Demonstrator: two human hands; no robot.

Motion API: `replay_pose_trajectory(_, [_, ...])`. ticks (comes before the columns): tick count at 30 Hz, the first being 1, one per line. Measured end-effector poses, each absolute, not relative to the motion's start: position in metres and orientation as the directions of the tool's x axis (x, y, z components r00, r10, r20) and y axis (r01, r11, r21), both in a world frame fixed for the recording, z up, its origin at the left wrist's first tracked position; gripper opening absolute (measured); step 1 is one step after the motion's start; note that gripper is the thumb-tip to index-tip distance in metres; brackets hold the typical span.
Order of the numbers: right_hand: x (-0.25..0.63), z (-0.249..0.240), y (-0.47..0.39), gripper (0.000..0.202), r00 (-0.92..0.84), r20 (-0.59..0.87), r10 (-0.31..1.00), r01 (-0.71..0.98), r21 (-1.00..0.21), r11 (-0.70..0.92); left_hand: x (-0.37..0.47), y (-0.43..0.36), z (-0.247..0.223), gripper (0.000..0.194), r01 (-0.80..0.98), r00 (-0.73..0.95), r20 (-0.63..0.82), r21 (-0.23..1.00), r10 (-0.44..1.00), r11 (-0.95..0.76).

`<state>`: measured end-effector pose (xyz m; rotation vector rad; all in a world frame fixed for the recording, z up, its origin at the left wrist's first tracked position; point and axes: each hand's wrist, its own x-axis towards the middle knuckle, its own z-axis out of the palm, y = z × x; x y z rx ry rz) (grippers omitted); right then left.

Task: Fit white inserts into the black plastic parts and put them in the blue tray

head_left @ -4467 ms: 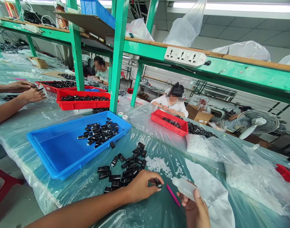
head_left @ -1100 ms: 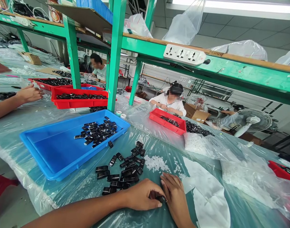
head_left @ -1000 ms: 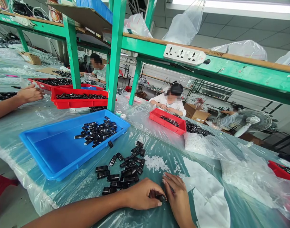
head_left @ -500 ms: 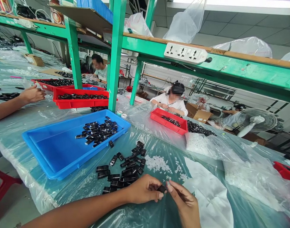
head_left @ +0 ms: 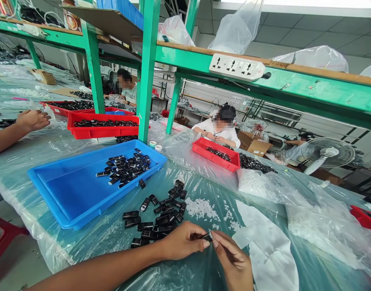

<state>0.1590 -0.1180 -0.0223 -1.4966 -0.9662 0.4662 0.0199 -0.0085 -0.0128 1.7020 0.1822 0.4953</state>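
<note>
My left hand [head_left: 185,241] is closed around a small black plastic part [head_left: 206,237], thumb and fingers gripping its sides. At that part's right end, the fingers of my right hand [head_left: 230,254] pinch together on what looks like a small white piece, mostly hidden by the fingertips. A loose heap of similar black parts [head_left: 165,218] lies beside my left hand. Just beyond my hands, small white pieces [head_left: 202,208] are scattered on the plastic-covered table [head_left: 91,246]. A white sheet [head_left: 270,246] lies to the right of my right hand.
A blue tray [head_left: 64,182] with black parts stands at left. Red trays [head_left: 103,131] sit behind it, near a green post [head_left: 149,72]. Clear bags of white pieces [head_left: 319,230] lie at right. Another person's hand [head_left: 33,120] is at far left; coworkers sit across the table.
My right hand has moved slightly left, bringing its fingertips against the end of the black part. The left hand stays nearly in place. The other person's hand at far left has shifted left.
</note>
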Motion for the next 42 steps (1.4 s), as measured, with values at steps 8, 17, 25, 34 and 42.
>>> replay_pose_trajectory(8, [0.151, -0.013, -0.119, 0.031, 0.574, 0.165, 0.802, 0.252, -0.968, 0.019, 0.018, -0.012, -0.004, 0.038, -0.188, 0.873, 0.274, 0.953, 0.404, -0.240])
replay_pose_trajectory(17, [0.143, -0.018, -0.115, 0.045, 0.561, 0.020, 0.827, 0.068, -0.997, -0.022, 0.021, -0.010, -0.007, 0.043, -0.180, 0.870, 0.238, 0.969, 0.432, -0.171])
replay_pose_trajectory(25, [0.160, -0.025, -0.112, 0.040, 0.477, 0.108, 0.872, 0.198, -0.980, 0.013, 0.019, -0.014, -0.001, 0.033, -0.054, 0.853, 0.290, 0.876, 0.433, -0.479])
replay_pose_trajectory(34, [0.181, -0.032, -0.105, 0.032, 0.292, 0.280, 0.914, 0.766, -0.641, -0.049, 0.023, 0.004, -0.012, 0.044, -0.105, 0.763, 0.192, 0.979, 0.618, -0.174])
replay_pose_trajectory(42, [0.182, -0.033, -0.101, 0.024, 0.234, 0.316, 0.920, 0.749, -0.662, 0.037, 0.023, -0.002, -0.009, 0.046, -0.129, 0.824, 0.166, 0.986, 0.541, -0.104])
